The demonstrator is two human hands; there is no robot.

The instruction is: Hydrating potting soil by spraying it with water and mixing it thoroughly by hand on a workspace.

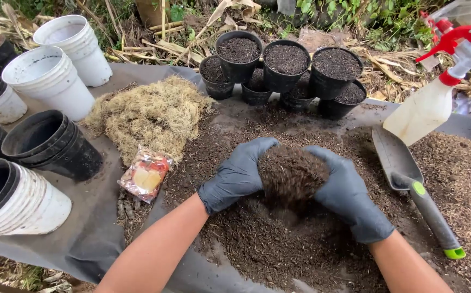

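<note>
My gloved left hand [235, 176] and right hand [349, 198], fingers curled, cup a soil clump [291, 174] above the worktop's near heap [279, 244]. 7 far pots [285, 64] are filled; left pots [43, 138] remain empty.

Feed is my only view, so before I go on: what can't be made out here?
Head view only:
- Palms of left gloved hand and right gloved hand: hidden by the clump of dark soil.
- White spray bottle with red trigger: nozzle cut off by right edge.
- Small red-and-yellow packet: contents too small.
</note>
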